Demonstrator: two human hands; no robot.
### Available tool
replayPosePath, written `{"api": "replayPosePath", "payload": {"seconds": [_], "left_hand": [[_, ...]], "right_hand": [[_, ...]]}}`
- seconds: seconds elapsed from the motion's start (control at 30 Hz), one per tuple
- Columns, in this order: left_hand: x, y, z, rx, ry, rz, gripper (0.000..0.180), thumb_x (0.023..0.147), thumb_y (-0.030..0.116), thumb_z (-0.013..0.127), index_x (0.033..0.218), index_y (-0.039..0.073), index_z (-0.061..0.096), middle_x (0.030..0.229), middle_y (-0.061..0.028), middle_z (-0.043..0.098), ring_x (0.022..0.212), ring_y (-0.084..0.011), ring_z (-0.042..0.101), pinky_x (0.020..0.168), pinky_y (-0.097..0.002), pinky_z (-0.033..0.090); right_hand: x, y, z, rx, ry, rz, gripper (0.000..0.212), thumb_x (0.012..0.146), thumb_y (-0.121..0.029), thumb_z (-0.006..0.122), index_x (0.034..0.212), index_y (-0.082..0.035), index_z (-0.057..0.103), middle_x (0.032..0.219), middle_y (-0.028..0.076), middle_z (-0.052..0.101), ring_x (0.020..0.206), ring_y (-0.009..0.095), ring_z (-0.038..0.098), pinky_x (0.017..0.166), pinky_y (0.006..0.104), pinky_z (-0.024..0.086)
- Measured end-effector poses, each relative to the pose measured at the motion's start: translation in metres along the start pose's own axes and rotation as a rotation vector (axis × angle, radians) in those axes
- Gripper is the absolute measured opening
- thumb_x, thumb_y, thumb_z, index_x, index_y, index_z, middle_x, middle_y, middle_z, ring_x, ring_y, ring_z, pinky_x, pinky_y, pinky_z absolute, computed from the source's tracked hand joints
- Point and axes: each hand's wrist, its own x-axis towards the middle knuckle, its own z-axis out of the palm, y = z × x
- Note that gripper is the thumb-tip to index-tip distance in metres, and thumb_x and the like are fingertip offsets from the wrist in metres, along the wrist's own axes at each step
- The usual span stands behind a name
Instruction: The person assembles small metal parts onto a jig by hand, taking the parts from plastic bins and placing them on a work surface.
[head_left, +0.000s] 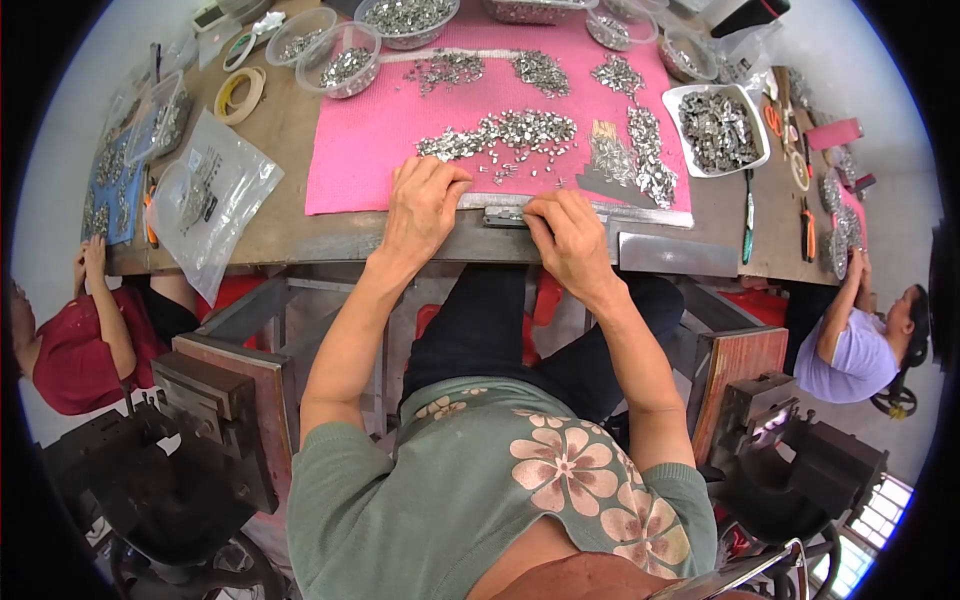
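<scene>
My left hand (pixel 420 205) is at the near edge of the pink mat (pixel 350 170), its thumb and fingers pinched together. What lies between those fingertips is too small to make out. My right hand (pixel 575 235) curls its fingers at the right end of a small dark metal block (pixel 505 217) at the table's front edge; whatever they grip is hidden. Just beyond both hands spreads a pile of small shiny metal pieces (pixel 520 132). Thin metal pins (pixel 612 158) and another heap of metal pieces (pixel 652 160) lie to the right.
A white tray of metal parts (pixel 715 130) stands right of the mat, near a green-handled tool (pixel 748 225) and a flat metal plate (pixel 678 254). Clear bowls (pixel 340 65) line the back. A plastic bag (pixel 215 190) and tape roll (pixel 240 95) lie left. Co-workers sit both sides.
</scene>
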Motion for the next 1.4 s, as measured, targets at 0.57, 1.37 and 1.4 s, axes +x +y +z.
{"api": "replayPosePath", "payload": {"seconds": [0.57,1.37,1.4], "left_hand": [[-0.017,0.044,0.019,-0.397,-0.033,-0.045,0.010,0.090,-0.003,0.066,0.099,-0.001,0.062,0.100,-0.0133,0.066,0.092,-0.0279,0.063,0.080,-0.0361,0.051],[-0.013,0.053,0.020,-0.208,-0.029,0.081,0.014,0.083,-0.005,0.068,0.095,-0.001,0.061,0.091,-0.0141,0.062,0.083,-0.0329,0.062,0.075,-0.0416,0.051],[-0.014,0.054,0.020,-0.207,-0.031,0.082,0.014,0.083,-0.005,0.068,0.095,-0.001,0.061,0.091,-0.0141,0.062,0.083,-0.0329,0.062,0.075,-0.0416,0.051]], "right_hand": [[-0.002,-0.001,0.000,-0.175,-0.030,-0.219,0.022,0.081,-0.002,0.069,0.102,0.000,0.064,0.101,0.011,0.064,0.093,0.028,0.063,0.087,0.0431,0.048],[0.010,0.047,-0.018,-0.076,-0.022,0.184,0.011,0.087,-0.004,0.070,0.097,-0.004,0.074,0.090,0.011,0.064,0.087,0.030,0.061,0.080,0.0410,0.047],[0.011,0.049,-0.016,-0.097,-0.027,0.159,0.009,0.086,-0.005,0.070,0.095,-0.005,0.073,0.086,0.010,0.061,0.087,0.030,0.059,0.080,0.0417,0.046]]}}
